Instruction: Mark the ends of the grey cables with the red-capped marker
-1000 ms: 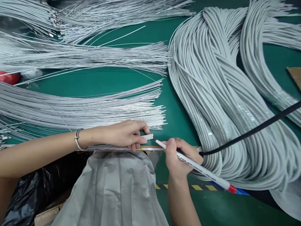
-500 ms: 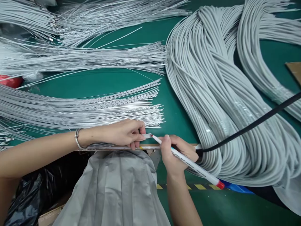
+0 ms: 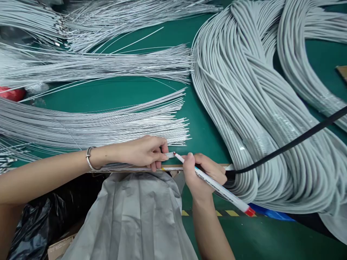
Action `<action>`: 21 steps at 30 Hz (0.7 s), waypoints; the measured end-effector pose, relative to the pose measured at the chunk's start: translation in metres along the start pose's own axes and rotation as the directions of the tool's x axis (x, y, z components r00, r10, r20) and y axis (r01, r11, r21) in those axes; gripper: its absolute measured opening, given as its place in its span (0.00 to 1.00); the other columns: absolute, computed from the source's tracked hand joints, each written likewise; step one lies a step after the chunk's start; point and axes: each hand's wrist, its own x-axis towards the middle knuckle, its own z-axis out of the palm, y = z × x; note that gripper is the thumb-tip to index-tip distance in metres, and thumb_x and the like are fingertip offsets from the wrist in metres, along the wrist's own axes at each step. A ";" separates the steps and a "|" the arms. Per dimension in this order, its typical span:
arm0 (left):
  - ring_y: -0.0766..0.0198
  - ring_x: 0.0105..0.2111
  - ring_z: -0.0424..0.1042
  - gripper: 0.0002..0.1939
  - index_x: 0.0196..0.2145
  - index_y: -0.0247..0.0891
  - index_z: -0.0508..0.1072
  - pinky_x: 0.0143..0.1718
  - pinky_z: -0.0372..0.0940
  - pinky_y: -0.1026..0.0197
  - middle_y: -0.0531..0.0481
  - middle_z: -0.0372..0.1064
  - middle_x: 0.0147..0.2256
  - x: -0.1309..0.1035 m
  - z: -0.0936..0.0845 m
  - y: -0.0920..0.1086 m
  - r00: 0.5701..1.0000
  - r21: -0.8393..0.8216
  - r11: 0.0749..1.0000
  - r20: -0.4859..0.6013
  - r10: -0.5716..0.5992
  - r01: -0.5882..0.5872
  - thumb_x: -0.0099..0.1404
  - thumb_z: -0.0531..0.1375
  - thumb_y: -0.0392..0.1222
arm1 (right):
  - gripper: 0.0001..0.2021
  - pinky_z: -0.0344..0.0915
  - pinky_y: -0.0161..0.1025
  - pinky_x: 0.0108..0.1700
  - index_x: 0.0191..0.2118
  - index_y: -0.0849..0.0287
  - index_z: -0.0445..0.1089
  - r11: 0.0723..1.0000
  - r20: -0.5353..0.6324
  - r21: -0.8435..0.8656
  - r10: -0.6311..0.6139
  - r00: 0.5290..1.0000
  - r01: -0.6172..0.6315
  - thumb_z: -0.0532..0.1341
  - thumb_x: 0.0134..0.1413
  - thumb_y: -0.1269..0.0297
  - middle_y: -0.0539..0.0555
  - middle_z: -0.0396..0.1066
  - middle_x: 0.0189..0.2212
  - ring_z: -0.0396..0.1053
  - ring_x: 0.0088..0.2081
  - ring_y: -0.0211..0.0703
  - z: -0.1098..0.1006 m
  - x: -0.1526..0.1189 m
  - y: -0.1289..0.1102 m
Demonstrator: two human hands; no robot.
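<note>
My left hand [image 3: 151, 153], with a metal bracelet on its wrist, pinches a small silvery-white piece [image 3: 170, 155] near the table's front edge. In my right hand [image 3: 202, 173] is a white marker [image 3: 217, 186] with a red end; its red tip is at the right end of the small piece. Whether the tip touches it I cannot tell. Just behind my left hand lies a bundle of thin grey wires [image 3: 121, 124], their cut ends pointing right.
More thin wire bundles [image 3: 108, 66] lie farther back. Thick grey cable coils [image 3: 244, 90] cover the right side of the green table [image 3: 89, 94]. A black strap [image 3: 292, 144] crosses them. Black plastic [image 3: 35, 224] is at lower left.
The marker's rear end has shifted slightly left and up with my right hand. My left hand still pinches the small piece. The view has shifted slightly.
</note>
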 end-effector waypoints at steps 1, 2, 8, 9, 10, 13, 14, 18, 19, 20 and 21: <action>0.65 0.24 0.75 0.09 0.35 0.37 0.61 0.21 0.66 0.68 0.50 0.73 0.26 0.000 0.000 0.000 1.000 0.001 1.000 0.001 0.000 0.000 0.69 0.55 0.45 | 0.14 0.54 0.33 0.17 0.18 0.58 0.65 1.000 0.000 -0.002 0.003 1.000 -0.003 0.59 0.53 0.73 0.45 0.62 0.11 0.56 0.13 0.31 0.000 0.000 0.000; 0.65 0.24 0.75 0.09 0.35 0.37 0.61 0.21 0.66 0.67 0.50 0.73 0.26 0.000 0.000 0.000 1.000 0.002 1.000 0.001 0.000 0.000 0.69 0.54 0.45 | 0.14 0.53 0.33 0.17 0.18 0.58 0.66 1.000 -0.001 -0.004 0.008 1.000 -0.008 0.59 0.53 0.73 0.45 0.62 0.11 0.56 0.13 0.31 0.000 -0.001 0.000; 0.65 0.24 0.75 0.07 0.34 0.37 0.62 0.21 0.66 0.68 0.50 0.73 0.25 0.000 0.000 0.000 1.000 -0.023 1.000 -0.001 -0.013 0.013 0.69 0.54 0.42 | 0.13 0.56 0.33 0.18 0.19 0.58 0.66 0.996 -0.039 0.076 0.051 0.998 -0.048 0.60 0.53 0.74 0.44 0.64 0.13 0.60 0.14 0.32 -0.002 -0.002 0.002; 0.65 0.24 0.75 0.07 0.34 0.37 0.62 0.21 0.67 0.68 0.50 0.73 0.25 0.001 0.000 0.000 1.000 -0.027 1.000 0.001 -0.014 0.014 0.69 0.54 0.42 | 0.14 0.56 0.33 0.18 0.19 0.58 0.66 0.995 -0.054 0.091 0.056 0.997 -0.051 0.60 0.53 0.74 0.45 0.65 0.13 0.60 0.14 0.33 -0.002 -0.002 0.003; 0.65 0.24 0.75 0.07 0.34 0.37 0.62 0.21 0.67 0.67 0.50 0.73 0.25 0.001 0.000 -0.001 1.000 -0.030 0.999 0.004 -0.015 0.015 0.69 0.54 0.42 | 0.14 0.56 0.33 0.18 0.19 0.57 0.66 0.993 -0.069 0.104 0.062 0.996 -0.054 0.60 0.53 0.74 0.45 0.65 0.13 0.60 0.14 0.33 -0.001 -0.003 0.004; 0.65 0.24 0.75 0.07 0.34 0.37 0.62 0.21 0.67 0.67 0.50 0.73 0.26 0.000 0.001 -0.001 1.000 -0.028 0.999 0.000 -0.016 0.016 0.69 0.54 0.42 | 0.13 0.58 0.33 0.19 0.20 0.58 0.69 0.980 -0.109 0.173 0.119 0.987 -0.099 0.60 0.54 0.73 0.45 0.67 0.14 0.61 0.15 0.33 0.000 -0.007 0.005; 0.65 0.24 0.75 0.07 0.34 0.37 0.62 0.21 0.66 0.67 0.50 0.73 0.25 -0.001 0.002 0.000 1.000 -0.017 1.000 -0.011 -0.011 0.011 0.69 0.54 0.42 | 0.11 0.59 0.33 0.19 0.22 0.57 0.70 0.965 -0.126 0.226 0.168 0.978 -0.136 0.60 0.55 0.72 0.45 0.67 0.15 0.62 0.15 0.34 -0.001 -0.007 0.005; 0.65 0.25 0.75 0.05 0.36 0.37 0.64 0.23 0.66 0.68 0.52 0.73 0.26 -0.016 0.000 0.023 0.993 0.021 0.999 -0.104 0.051 -0.049 0.68 0.55 0.41 | 0.12 0.57 0.31 0.14 0.45 0.56 0.70 0.812 -0.169 0.533 0.377 0.911 -0.237 0.55 0.62 0.57 0.45 0.70 0.17 0.61 0.13 0.34 -0.011 -0.007 0.002; 0.66 0.26 0.75 0.05 0.36 0.36 0.66 0.24 0.65 0.68 0.52 0.73 0.26 -0.022 -0.001 0.033 0.989 0.039 0.996 -0.124 0.083 -0.079 0.68 0.55 0.41 | 0.14 0.56 0.30 0.13 0.48 0.56 0.69 0.784 -0.150 0.566 0.402 0.903 -0.254 0.53 0.64 0.56 0.45 0.71 0.17 0.60 0.12 0.34 -0.015 -0.007 0.000; 0.66 0.26 0.75 0.06 0.35 0.36 0.67 0.25 0.65 0.69 0.52 0.73 0.25 -0.029 -0.001 0.043 0.983 0.077 0.991 -0.137 0.120 -0.110 0.68 0.55 0.41 | 0.14 0.55 0.30 0.13 0.48 0.56 0.68 0.776 -0.111 0.563 0.413 0.904 -0.285 0.52 0.64 0.56 0.45 0.71 0.17 0.59 0.12 0.33 -0.018 -0.007 -0.002; 0.68 0.26 0.75 0.08 0.33 0.35 0.68 0.26 0.64 0.70 0.52 0.73 0.25 -0.035 -0.002 0.052 0.976 0.134 0.981 -0.144 0.161 -0.142 0.69 0.54 0.40 | 0.13 0.56 0.29 0.14 0.45 0.57 0.69 0.786 -0.053 0.526 0.413 0.909 -0.326 0.53 0.64 0.58 0.46 0.71 0.17 0.59 0.11 0.33 -0.019 -0.007 -0.004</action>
